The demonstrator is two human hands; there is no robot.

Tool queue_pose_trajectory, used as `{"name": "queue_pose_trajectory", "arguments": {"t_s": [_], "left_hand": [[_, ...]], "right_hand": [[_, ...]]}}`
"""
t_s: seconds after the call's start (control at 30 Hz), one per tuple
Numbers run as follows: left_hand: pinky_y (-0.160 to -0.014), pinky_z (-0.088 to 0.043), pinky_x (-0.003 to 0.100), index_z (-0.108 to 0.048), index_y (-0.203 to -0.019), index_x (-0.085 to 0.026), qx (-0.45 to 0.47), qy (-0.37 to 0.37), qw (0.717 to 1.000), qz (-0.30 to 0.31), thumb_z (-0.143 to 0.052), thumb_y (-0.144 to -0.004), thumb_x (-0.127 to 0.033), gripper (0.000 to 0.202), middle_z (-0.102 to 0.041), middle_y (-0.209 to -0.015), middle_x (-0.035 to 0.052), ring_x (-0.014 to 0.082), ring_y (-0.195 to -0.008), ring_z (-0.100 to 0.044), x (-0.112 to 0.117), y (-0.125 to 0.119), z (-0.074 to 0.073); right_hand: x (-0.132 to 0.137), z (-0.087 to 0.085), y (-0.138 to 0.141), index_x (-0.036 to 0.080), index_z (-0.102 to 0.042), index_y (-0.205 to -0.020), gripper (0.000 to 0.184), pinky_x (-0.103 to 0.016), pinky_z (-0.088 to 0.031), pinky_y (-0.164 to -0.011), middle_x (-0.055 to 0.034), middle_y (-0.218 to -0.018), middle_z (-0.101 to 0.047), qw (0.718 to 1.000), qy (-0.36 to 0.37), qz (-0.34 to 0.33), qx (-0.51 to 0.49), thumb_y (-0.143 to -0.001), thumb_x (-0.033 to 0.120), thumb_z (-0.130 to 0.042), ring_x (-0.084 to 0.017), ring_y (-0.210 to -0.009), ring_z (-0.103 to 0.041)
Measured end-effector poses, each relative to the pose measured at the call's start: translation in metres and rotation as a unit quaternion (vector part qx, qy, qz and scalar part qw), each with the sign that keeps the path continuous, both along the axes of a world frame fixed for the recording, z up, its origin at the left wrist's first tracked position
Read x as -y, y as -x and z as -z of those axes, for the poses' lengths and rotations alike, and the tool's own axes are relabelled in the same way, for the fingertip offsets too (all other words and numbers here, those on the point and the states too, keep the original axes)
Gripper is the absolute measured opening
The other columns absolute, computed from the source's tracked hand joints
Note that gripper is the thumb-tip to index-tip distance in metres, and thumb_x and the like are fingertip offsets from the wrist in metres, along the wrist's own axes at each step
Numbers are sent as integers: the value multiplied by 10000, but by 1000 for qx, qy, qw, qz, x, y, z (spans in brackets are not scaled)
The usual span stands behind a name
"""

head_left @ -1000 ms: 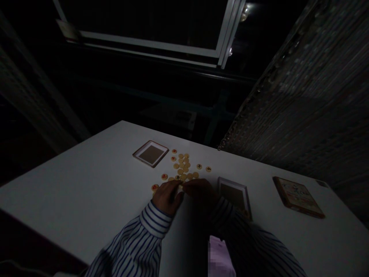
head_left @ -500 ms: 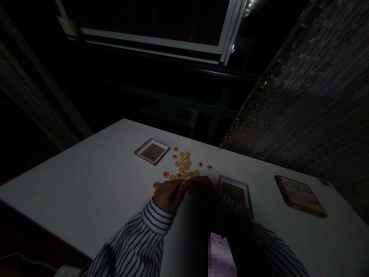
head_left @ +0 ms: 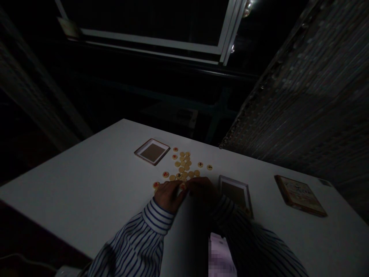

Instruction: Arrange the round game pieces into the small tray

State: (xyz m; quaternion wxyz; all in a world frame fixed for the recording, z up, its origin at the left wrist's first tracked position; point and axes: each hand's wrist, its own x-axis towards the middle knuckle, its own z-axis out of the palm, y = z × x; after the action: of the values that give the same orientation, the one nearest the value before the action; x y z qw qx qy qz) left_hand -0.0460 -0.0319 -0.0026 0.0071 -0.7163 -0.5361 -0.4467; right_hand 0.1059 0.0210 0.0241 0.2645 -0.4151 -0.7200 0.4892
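"Anything in the left hand [head_left: 169,195]?"

"Yes — a red-lettered xiangqi piece [head_left: 183,186], pinched at the six o'clock edge of the plain-side-up cluster of pieces [head_left: 183,164]."

"And in the right hand [head_left: 203,191]?"

"Close against the same piece — too dark to tell whether gripping."

"Around the hands?"

"At three o'clock, a shallow open tray [head_left: 234,192]; between ten and eleven, a second open tray [head_left: 152,152]."

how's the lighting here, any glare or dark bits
Head view: dim overall, the white table standing out; head view: deep shadow over the right hand, the left hand clearer; head view: small glints beside the window frame.
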Motion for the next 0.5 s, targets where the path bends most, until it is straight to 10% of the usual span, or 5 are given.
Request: {"name": "queue_pose_trajectory", "arguments": {"t_s": [0.5], "left_hand": [[-680, -450, 331, -613, -867, -193, -35, 18, 999, 23, -473, -750, -334, 231, -639, -808, 54, 176, -737, -568, -3, 1, 9]], "right_hand": [[-1, 3, -1, 184, -638, -738, 180, -229, -440, -577, -19, -679, -633, 993, -94, 69, 31, -746, 293, -495, -126, -627, -553]]}}
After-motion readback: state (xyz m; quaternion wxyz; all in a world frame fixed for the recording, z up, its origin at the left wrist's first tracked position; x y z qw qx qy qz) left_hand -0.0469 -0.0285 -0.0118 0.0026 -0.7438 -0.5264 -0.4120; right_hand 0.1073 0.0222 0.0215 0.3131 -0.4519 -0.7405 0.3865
